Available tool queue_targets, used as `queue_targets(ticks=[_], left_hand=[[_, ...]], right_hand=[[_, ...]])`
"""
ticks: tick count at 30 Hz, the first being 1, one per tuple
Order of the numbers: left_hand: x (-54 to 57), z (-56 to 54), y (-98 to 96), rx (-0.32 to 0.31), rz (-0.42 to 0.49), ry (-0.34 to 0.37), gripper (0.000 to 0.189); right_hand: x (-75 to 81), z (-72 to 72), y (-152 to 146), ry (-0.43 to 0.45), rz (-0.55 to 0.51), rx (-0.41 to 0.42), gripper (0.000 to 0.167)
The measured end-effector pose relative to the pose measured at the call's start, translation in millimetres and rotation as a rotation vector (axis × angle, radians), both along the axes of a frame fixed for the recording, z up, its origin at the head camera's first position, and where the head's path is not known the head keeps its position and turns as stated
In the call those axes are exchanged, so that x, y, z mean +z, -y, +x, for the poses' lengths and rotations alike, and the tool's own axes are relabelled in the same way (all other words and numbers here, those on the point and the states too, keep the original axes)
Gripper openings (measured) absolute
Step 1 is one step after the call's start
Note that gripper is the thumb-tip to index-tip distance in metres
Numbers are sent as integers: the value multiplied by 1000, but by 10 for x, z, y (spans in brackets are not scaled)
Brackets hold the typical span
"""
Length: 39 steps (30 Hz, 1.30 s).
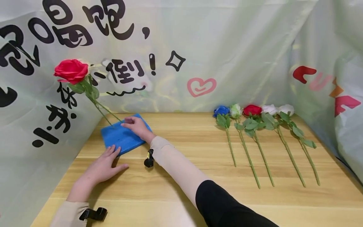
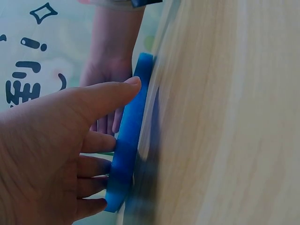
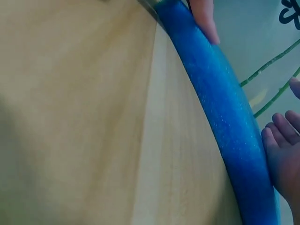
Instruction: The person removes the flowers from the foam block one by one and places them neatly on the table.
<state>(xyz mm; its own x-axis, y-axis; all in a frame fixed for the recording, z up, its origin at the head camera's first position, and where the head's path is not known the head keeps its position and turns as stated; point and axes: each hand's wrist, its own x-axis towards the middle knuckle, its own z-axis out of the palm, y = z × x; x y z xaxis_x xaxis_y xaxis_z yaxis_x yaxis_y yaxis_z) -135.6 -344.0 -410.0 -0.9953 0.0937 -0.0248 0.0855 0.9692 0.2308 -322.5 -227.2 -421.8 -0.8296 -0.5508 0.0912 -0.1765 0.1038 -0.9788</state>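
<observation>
A blue foam block (image 1: 124,137) lies flat at the left of the table. A red rose (image 1: 71,71) stands tilted in it, and a second green stem (image 1: 109,111) rises beside the first; its bloom is mostly hidden. My left hand (image 1: 103,165) touches the block's near edge with extended fingers, thumb spread; in the left wrist view the thumb (image 2: 132,86) lies near the blue side. Over the block's far right part rests my right hand (image 1: 138,127), fingers loosely bent near the second stem's base. In the right wrist view, no stem shows between its fingers (image 3: 283,126).
Several loose flowers lie in a row at the right of the wooden table (image 1: 181,189): a blue one (image 1: 221,111), a pale green one (image 1: 235,111), a red one (image 1: 252,110) and pale ones (image 1: 286,109). A printed curtain (image 1: 241,56) hangs behind.
</observation>
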Motion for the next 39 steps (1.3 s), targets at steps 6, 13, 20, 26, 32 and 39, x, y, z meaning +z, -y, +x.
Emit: queue_targets(ticks=[6,13,20,26,32,39], left_hand=[[-8,-3,7,-1,0,-4,93],[11,14,34,9,-3,0,93],[15,11,6,5,-5,-2,91],[-7,-2,-41,1,6,-10,90],[-17,1,-49,3,7,-16,89],[-9,14,-23,16,-1,-24,89]], right_hand=[[20,-34,73,-83,84,46,46],[70,-29,228,-212,219,96,47],[49,-46,300,-274,257,74,46],[-32,-102,315,-326,269,14,40],[-41,-134,327,-321,256,-2,34],[-33,-164,374,-337,246,-33,28]])
